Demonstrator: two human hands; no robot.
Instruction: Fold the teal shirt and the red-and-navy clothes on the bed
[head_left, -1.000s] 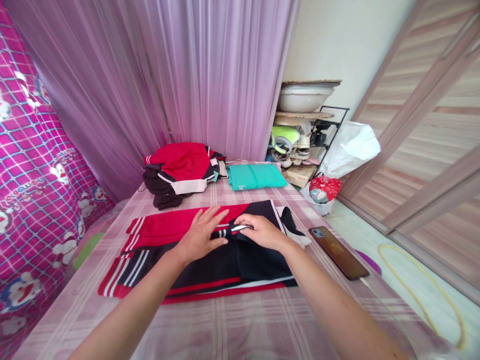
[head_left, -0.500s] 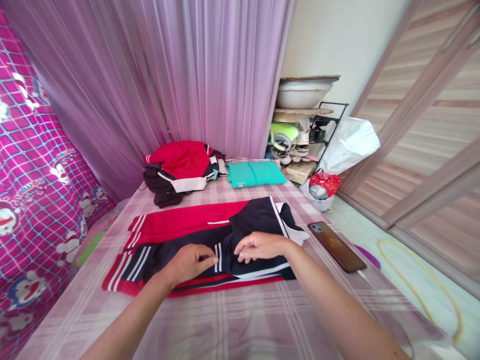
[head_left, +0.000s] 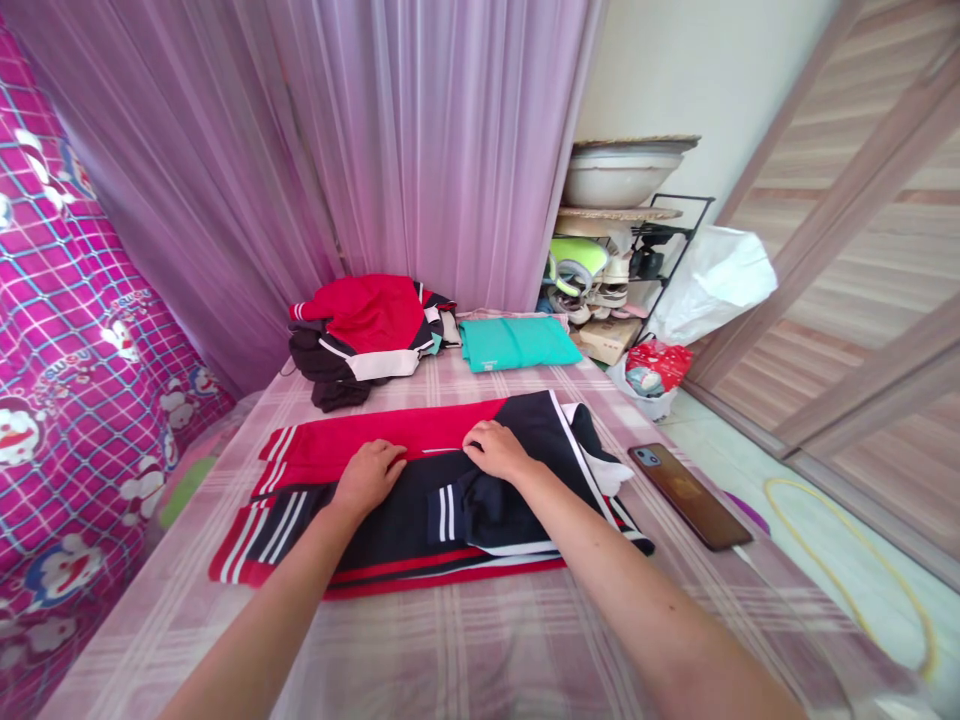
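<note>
A red and navy track jacket (head_left: 420,500) with white stripes lies folded lengthwise on the checked bedspread (head_left: 420,660). One navy cuff (head_left: 444,512) with two white bands rests near its middle. My left hand (head_left: 371,475) is on the jacket where red meets navy, its fingers curled and closed at the cloth. To its right, my right hand (head_left: 493,450) sits on the same border, fingers bent down and closed on the fabric. The palms hide how much cloth is between the fingers. The white-lined collar end (head_left: 604,465) points right.
Behind the jacket are a pile of red and dark clothes (head_left: 367,330) and a folded teal item (head_left: 520,342). A phone (head_left: 690,495) with a white cable lies right of the jacket. Beyond the bed stand a shoe rack (head_left: 675,240) and bags (head_left: 660,370).
Both hands have moved away from me, off the banded cuff area and up to the red and navy border, my left hand also slightly leftward. The view has shifted a little left.
</note>
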